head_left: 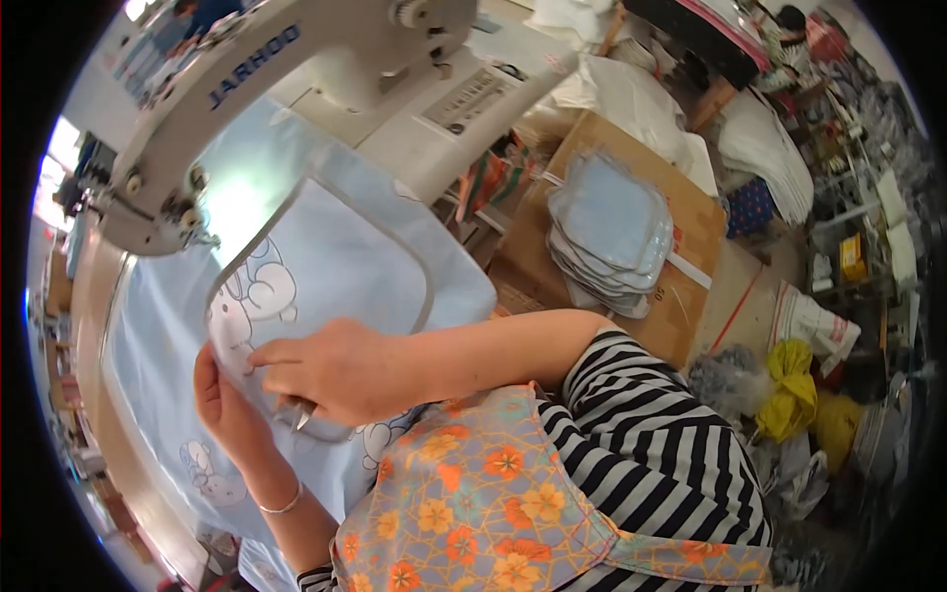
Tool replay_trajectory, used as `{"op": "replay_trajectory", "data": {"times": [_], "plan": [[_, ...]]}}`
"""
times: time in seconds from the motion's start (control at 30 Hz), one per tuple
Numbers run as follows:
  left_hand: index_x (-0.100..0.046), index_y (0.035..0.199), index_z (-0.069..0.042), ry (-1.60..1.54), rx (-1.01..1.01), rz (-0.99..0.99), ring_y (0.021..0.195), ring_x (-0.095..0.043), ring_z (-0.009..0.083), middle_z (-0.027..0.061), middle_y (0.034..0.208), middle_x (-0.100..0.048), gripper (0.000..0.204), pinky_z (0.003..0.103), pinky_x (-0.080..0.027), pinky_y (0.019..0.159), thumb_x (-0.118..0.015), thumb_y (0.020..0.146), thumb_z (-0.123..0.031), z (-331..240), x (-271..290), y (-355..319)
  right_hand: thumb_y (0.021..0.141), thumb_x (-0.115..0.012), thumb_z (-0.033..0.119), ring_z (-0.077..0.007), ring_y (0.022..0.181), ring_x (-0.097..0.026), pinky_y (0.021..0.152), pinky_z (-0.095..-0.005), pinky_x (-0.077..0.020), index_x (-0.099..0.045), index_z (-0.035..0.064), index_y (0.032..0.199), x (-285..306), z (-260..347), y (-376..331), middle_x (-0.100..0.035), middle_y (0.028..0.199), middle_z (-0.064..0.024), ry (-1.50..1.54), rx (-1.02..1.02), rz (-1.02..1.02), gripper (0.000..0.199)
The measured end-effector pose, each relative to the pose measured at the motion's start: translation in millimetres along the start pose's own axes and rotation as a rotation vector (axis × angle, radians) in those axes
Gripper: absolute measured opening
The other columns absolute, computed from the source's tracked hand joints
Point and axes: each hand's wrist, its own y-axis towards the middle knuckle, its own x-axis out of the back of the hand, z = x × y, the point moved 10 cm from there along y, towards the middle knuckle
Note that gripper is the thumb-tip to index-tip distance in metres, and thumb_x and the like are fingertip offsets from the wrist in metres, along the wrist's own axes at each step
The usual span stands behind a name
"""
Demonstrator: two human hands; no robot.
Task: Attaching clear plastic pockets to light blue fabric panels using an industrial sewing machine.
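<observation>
The pale blue bib piece (335,266) with grey edging and a rabbit print lies between my hands, just below the sewing machine (296,89). My left hand (225,400) cups its lower edge; my right hand (330,370) pinches small snips (301,414) against it. I judge a slip could nick the fabric.

left hand (229,400) palm hidden behind blue fabric piece (326,276) | metal tool (301,416) mostly hidden under right hand (330,370); kind unclear

left hand (225,400) cupped, palm up | right hand (330,370) curled, pinching
</observation>
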Motion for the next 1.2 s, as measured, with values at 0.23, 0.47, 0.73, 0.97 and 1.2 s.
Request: {"op": "replay_trajectory", "data": {"times": [0.23,0.47,0.73,0.97,1.2], "plan": [[-0.056,0.128,-0.003,0.28,0.122,-0.259,0.103,-0.06,0.0149,0.0064,0.116,-0.063,0.034,0.027,-0.05,0.081,-0.055,0.096,-0.012,29,88,-24,0.08,-0.06,0.013,-0.0317,0.127,-0.047,0.103,-0.0457,-0.0395,-0.06,0.0048,0.121,-54,-50,7,-0.054,0.134,-0.0171,-0.582,0.122,0.004,0.042],[-0.06,0.119,-0.001,0.884,-0.477,0.091,0.112,-0.056,0.0352,0.0174,0.115,-0.062,0.036,0.042,-0.045,0.094,-0.063,0.084,-0.011,-58,-37,-3,0.078,-0.063,0.004,-0.0334,0.118,-0.053,0.102,-0.0442,-0.0406,-0.063,0.0033,0.111,-64,-39,24,-0.058,0.127,-0.0156,-0.319,0.132,0.063,0.033],[-0.066,0.104,-0.003,0.775,-0.315,0.171,0.079,-0.062,0.0301,0.012,0.09,-0.064,0.022,0.04,-0.05,0.071,-0.064,0.084,-0.012,-10,-38,23,0.075,-0.059,-0.002,-0.034,0.091,-0.06,0.079,-0.0432,-0.048,-0.064,0.0025,0.093,23,-88,-6,-0.062,0.1,-0.0169,-0.286,-0.045,-0.234,0.02],[-0.062,0.107,0.002,0.48,-0.215,0.312,0.08,-0.054,0.0092,0.0028,0.091,-0.062,0.018,0.024,-0.044,0.075,-0.056,0.094,-0.009,-15,-65,24,0.075,-0.059,-0.003,-0.034,0.079,-0.06,0.069,-0.0406,-0.0478,-0.064,0.003,0.092,-3,-56,5,-0.059,0.084,-0.0126,0.079,-0.04,-0.168,0.019],[-0.062,0.099,-0.001,0.178,-0.112,0.146,0.078,-0.046,0.0035,-0.0037,0.087,-0.057,0.012,0.018,-0.037,0.071,-0.052,0.098,-0.008,-28,-61,16,0.078,-0.059,-0.003,-0.0301,0.076,-0.06,0.067,-0.0385,-0.0479,-0.062,0.0038,0.092,3,-46,5,-0.058,0.085,-0.0096,0.148,0.044,-0.146,0.016]]}}
